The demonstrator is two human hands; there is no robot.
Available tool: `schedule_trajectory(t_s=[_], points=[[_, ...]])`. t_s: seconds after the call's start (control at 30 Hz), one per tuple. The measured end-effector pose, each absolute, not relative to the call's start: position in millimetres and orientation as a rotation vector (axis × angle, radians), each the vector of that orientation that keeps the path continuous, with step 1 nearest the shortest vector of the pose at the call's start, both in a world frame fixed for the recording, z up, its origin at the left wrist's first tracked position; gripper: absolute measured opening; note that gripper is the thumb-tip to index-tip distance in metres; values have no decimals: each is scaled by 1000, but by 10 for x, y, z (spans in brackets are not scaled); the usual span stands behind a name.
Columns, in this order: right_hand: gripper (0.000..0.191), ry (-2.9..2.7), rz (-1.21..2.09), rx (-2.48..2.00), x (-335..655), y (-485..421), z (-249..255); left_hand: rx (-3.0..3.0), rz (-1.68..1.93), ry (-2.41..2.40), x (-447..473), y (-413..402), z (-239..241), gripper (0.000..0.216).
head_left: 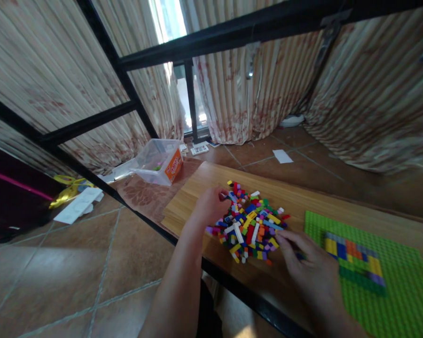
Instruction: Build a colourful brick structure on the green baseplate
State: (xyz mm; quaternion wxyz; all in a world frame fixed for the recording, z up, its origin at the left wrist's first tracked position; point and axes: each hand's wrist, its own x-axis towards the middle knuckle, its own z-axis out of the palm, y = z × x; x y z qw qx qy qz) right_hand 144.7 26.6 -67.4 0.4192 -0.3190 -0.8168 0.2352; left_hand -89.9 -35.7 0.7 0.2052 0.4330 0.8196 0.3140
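Observation:
A heap of small toy building bricks (250,225) in many colours lies on the wooden tabletop. At the heap's left edge is my left hand (211,206), its fingers curled in among the bricks; whatever they hold is hidden. My right hand (310,267) is at the heap's right edge, thumb and forefinger pressed together beside a light blue brick (273,226). Something small and dark shows under its palm, too blurred to name. Right of that hand lies a green studded baseplate (405,281), bearing a block of joined bricks (354,258) in yellow, blue, orange, green and purple.
The wooden table (193,183) has a black front edge. Beyond its left end stands a clear plastic box (155,162) with an orange label and a few bricks inside. Black metal bars (211,40) cross above, before patterned curtains (232,98). Papers (282,156) lie on the tiled floor.

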Motion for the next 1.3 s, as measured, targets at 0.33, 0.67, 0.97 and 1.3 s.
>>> schedule_trajectory(t_s=[0.33,0.67,0.97,1.3], points=[[27,-1934,890,-826,1380,217,-497,860,1118,1330,-466,-199,47,23],[23,-2024,811,-798,1417,278,-580,970,931,1259,-266,-138,-46,14],[21,-1951,722,-816,1437,243,-601,806,1003,1396,-200,-114,-115,7],[20,-1845,955,-828,1438,226,-558,858,994,1265,-313,-149,-115,18]])
